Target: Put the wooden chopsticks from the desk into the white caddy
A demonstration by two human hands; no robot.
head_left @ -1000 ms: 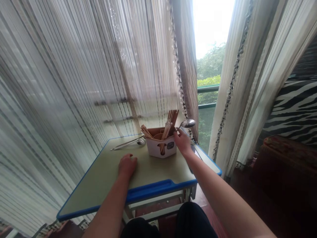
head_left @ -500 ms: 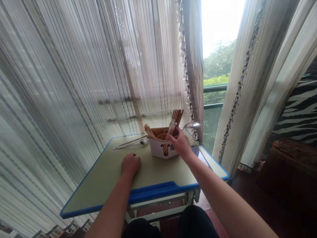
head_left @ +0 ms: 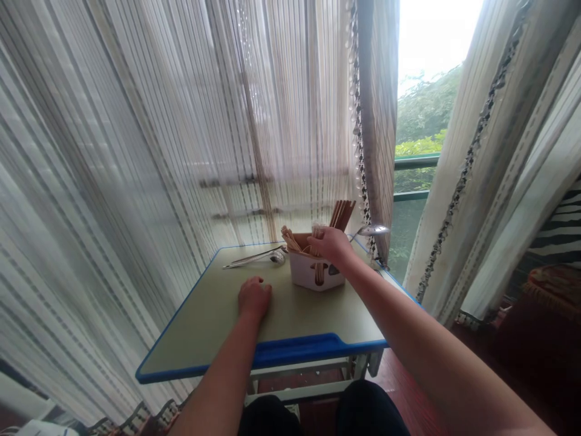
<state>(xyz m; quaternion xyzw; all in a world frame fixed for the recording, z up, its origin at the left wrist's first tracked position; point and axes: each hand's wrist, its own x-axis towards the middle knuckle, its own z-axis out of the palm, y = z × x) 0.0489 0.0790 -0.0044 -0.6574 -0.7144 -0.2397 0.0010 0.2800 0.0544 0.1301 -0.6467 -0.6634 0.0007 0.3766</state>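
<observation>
My right hand (head_left: 332, 243) is closed around the upper part of a bundle of pale chopsticks (head_left: 319, 272) inside a white box (head_left: 302, 270). Their lower ends show through a cutout in its front. Something clear, like plastic wrap, covers their tops. Brown chopsticks (head_left: 343, 213) stand behind that hand, and another pale bundle (head_left: 290, 239) leans in the left corner. A slotted metal ladle (head_left: 373, 231) sticks out of the box to the right. My left hand (head_left: 254, 298) rests on the tabletop left of the box, fingers loosely bent and apart, holding nothing.
Left of the box, a metal ladle (head_left: 276, 257) and a long thin metal utensil (head_left: 252, 258) lie on the desk (head_left: 204, 327), which has a blue rim. Sheer curtains (head_left: 149, 151) hang close behind it. A window opening (head_left: 422, 121) is at the right.
My right hand has moved over the pale bundle and now covers its top; the bundle stands more upright. The view has shifted slightly left. My left hand stays on the desk.
</observation>
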